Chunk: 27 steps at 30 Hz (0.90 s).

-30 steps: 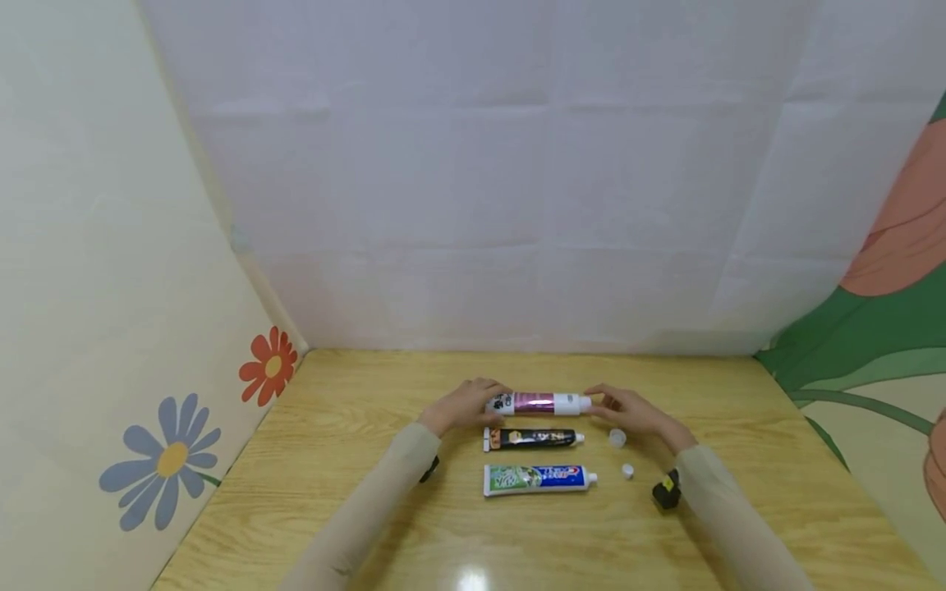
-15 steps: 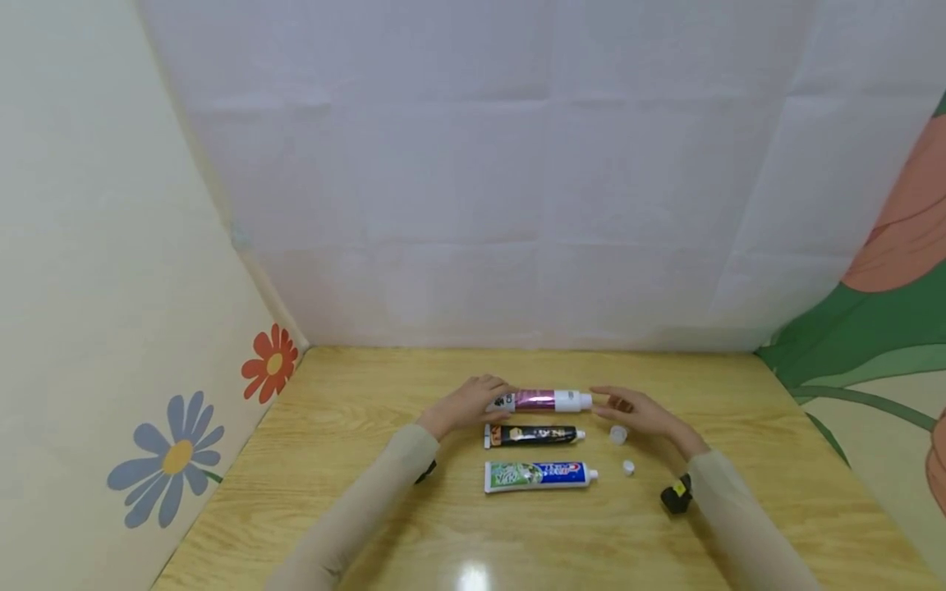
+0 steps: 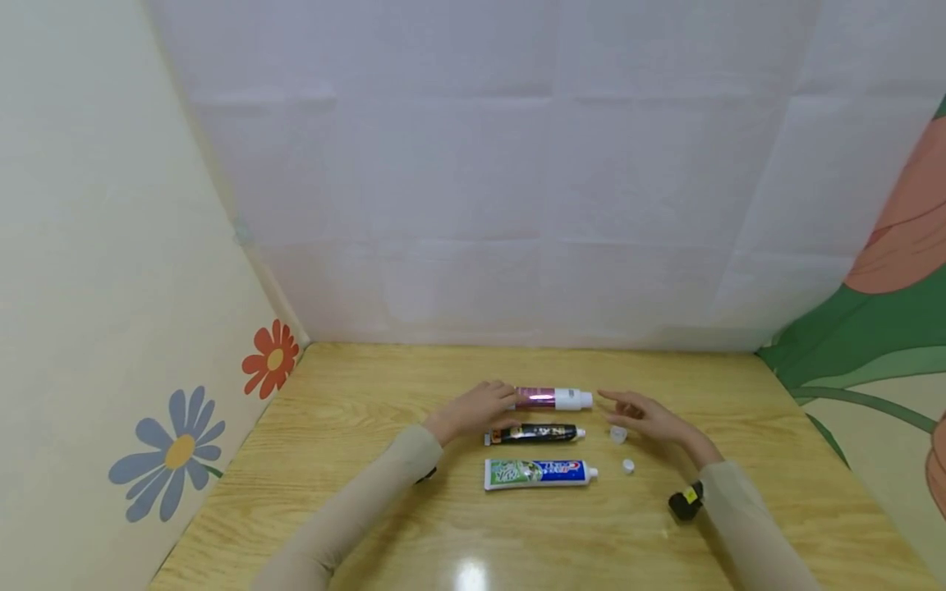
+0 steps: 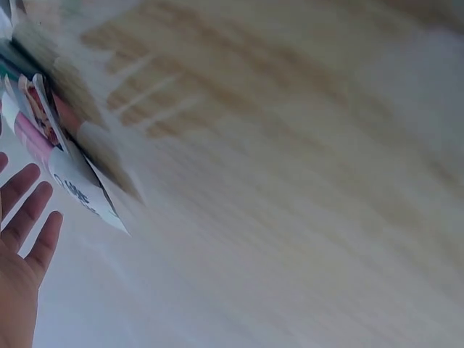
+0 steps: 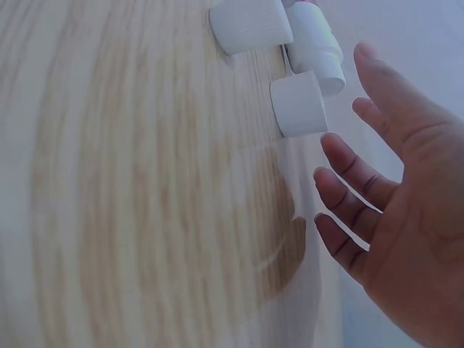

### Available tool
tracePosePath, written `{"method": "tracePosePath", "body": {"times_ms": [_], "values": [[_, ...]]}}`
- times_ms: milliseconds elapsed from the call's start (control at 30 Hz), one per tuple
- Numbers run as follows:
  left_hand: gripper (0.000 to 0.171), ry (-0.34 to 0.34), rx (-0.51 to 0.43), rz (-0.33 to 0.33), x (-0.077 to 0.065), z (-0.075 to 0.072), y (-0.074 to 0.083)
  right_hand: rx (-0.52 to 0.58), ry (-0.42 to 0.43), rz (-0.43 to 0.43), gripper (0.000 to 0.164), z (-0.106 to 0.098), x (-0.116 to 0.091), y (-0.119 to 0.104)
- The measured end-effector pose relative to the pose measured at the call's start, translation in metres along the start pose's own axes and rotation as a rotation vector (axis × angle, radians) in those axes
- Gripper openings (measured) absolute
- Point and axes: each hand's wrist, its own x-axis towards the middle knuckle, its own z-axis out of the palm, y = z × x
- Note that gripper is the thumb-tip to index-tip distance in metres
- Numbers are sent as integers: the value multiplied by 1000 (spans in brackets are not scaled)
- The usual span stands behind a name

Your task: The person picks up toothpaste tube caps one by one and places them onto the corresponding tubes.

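Observation:
Three toothpaste tubes lie in a column on the table in the head view. The farthest is a pink-and-white tube point(image 3: 535, 398) with a white cap end. Nearer lie a black tube point(image 3: 543, 433) and a green-and-blue tube point(image 3: 539, 474), both with bare white nozzles. My left hand point(image 3: 476, 409) overlaps the pink tube's left end; in the left wrist view its fingers point(image 4: 45, 243) are spread beside that tube, gripping nothing. To the right of the pink tube's cap end, my right hand point(image 3: 650, 417) hovers with loosely bent, separated fingers, holding nothing.
Two loose white caps, a larger cap point(image 3: 618, 434) and a smaller cap point(image 3: 628, 466), stand right of the tubes, close to my right hand. A white sheet point(image 3: 547, 246) hangs behind the wooden table point(image 3: 355, 369), and painted walls flank it.
My right hand has drawn away to the right from the pink tube's cap end. My left hand has shifted slightly right, covering more of that tube. The tubes and loose caps stay put.

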Motion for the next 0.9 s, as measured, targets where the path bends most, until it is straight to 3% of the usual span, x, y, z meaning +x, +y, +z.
{"method": "tracePosePath", "body": {"times_ms": [133,267,467,633,900], "values": [[47,-72,-5,-25,2,-3,7,-2,-10,-18,56,-1,-4,3],[47,-95,0,-12,3,-4,10,-1,-26,1,57,-2,-8,5],[46,-59,32,67,4,0,10,49,-48,73,59,-3,-13,6],[46,-26,41,98,3,1,10,47,-56,53,59,-3,-16,8],[54,-126,68,74,2,7,17,74,-81,63,49,-2,-21,11]]}}
